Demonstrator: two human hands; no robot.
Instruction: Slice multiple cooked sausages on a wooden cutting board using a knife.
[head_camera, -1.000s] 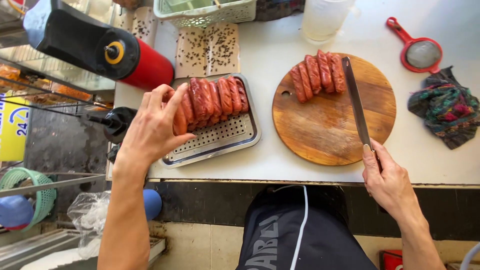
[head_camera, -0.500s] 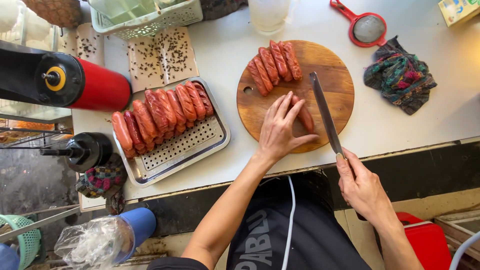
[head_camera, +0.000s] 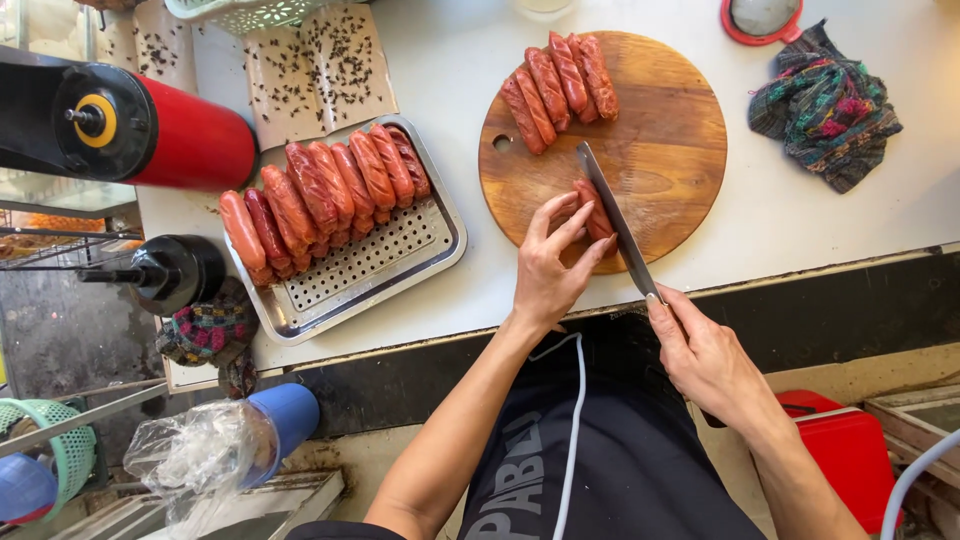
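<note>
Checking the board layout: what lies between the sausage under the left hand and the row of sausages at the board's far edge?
Head view: only bare cutting board and the knife tip.
</note>
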